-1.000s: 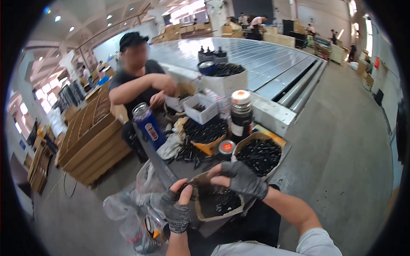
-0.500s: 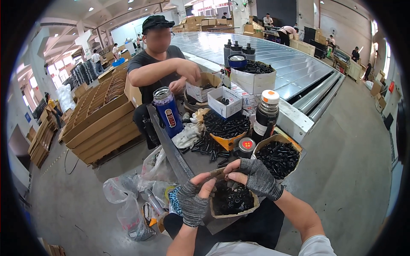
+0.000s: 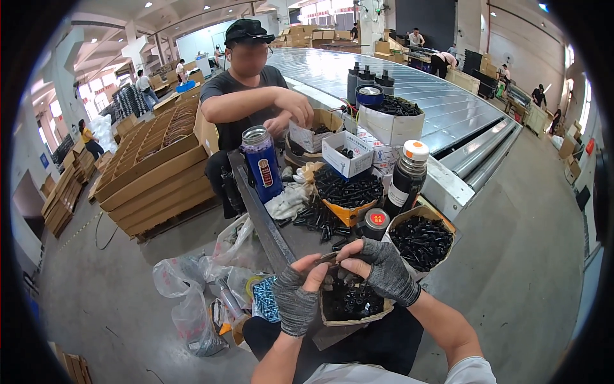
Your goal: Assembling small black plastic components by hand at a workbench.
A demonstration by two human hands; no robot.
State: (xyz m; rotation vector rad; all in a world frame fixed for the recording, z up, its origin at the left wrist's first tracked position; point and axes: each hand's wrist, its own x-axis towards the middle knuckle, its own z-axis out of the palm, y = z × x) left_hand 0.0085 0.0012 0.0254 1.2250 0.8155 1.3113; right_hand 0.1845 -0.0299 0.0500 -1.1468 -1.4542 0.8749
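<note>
My left hand [image 3: 297, 296] and my right hand [image 3: 390, 272], both in grey fingerless gloves, meet over an open carton [image 3: 326, 321] of small black ring-like parts. Thumb and forefinger are pinched together on each hand. Whatever is between the fingertips is too small and dark to make out. The carton sits at my lap, its far rim partly hidden by my hands. Just beyond my right hand stands a box of black screw-like parts [image 3: 421, 243]. Loose black parts [image 3: 320, 221] lie on the bench beyond my fingers, beside a heaped carton of similar pieces [image 3: 348, 189].
A blue bottle [image 3: 261, 168], a black flask [image 3: 407, 179] and a lidded jar [image 3: 375, 223] stand on the bench. Across it a person [image 3: 246, 83] reaches into a box [image 3: 310, 137]. Plastic bags [image 3: 192, 301] and blue-silver screws [image 3: 266, 299] lie at lower left.
The view has shifted slightly, so the bench and its things appear farther right. My hands stay over the carton, fingertips a little closer. The person opposite still reaches into the box.
</note>
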